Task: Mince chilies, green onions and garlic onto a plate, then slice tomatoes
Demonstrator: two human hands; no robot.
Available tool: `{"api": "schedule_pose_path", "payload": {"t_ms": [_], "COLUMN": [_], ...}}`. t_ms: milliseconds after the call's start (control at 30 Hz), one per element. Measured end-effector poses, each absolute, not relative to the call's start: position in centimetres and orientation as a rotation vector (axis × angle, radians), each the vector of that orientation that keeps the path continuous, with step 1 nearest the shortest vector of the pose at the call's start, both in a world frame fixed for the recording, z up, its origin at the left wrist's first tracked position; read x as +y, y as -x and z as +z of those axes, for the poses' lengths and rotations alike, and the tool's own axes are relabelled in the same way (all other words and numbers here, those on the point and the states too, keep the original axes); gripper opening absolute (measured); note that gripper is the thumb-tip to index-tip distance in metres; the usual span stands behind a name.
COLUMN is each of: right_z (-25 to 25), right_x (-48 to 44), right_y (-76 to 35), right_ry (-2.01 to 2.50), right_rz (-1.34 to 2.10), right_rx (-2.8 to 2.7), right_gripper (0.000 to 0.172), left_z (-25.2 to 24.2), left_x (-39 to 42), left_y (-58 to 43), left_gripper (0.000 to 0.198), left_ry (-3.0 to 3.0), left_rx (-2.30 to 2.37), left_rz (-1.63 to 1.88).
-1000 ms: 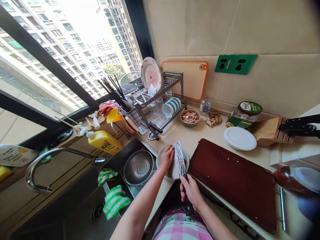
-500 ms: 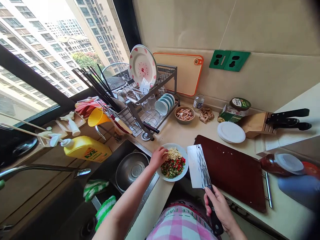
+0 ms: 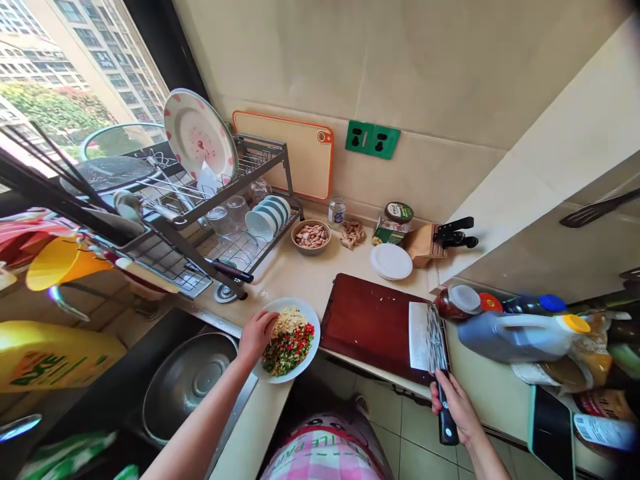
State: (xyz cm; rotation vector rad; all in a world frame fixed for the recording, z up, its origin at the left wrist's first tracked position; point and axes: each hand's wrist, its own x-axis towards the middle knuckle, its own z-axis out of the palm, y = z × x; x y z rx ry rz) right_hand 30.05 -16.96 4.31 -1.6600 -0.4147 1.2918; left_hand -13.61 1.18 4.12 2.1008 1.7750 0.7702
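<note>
My right hand (image 3: 457, 403) grips the black handle of a cleaver (image 3: 425, 337). The broad steel blade is over the right end of a dark red-brown cutting board (image 3: 370, 320) with a few pale bits on it. On the left, my left hand (image 3: 257, 337) reaches over the rim of a white plate (image 3: 311, 357), fingers bent and together at the chopped garlic (image 3: 290, 321). Its fingertips are partly hidden, so what they hold is unclear. Chopped red and green peppers (image 3: 290, 350) lie beside the garlic.
A dish rack (image 3: 240, 183) and a sink holding a wok (image 3: 193, 383) are on the left. Behind stand a bowl of unpeeled garlic cloves (image 3: 311, 235), ginger (image 3: 353, 235), white plates (image 3: 391, 261) and a knife block (image 3: 425, 243). Bottles and a jug (image 3: 520, 337) crowd the right.
The cleaver has moved right, from beside the plate to over the board's right end. My view has swung right. My left hand stays at the garlic on the plate.
</note>
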Motion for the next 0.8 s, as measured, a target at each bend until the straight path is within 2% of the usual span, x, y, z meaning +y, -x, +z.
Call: {"api": "schedule_pose_path", "payload": {"t_ms": [133,267,400,533,667,800], "right_z": [3.4,2.9,3.0,2.9,3.7,5.8], "right_x": [-15.4,-14.2,-13.2,-12.7,-12.5,-11.1], "right_y": [-31.7,-31.4,-30.5,-29.8,-28.4,-24.1], "right_ry": [1.647,1.635,1.637,1.629,1.585,1.481], "right_rz": [1.363,1.452,1.515,1.613,1.721,1.932], "right_rx": [-0.494,-0.592,-0.650,-0.691,-0.761,-0.922], "right_gripper": [0.035,0.035,0.036,0.038,0.039,0.038], "left_z": [5.4,5.8,5.5,5.0,4.3,5.3], "left_x": [1.1,1.6,3.5,4.7,3.9,1.3], "left_y": [10.6,3.8,-6.0,-13.5,-13.2,-5.1], "left_gripper": [0.028,0.026,0.019,0.022,0.021,0.024], "left_ry": [-1.879,-1.791,-1.953,-2.050,-2.033,-2.026], "left_rx": [1.813,1.651,1.421,1.372,1.489,1.651], "left_rz": [0.966,1.036,0.809,0.668,0.652,0.819]}}
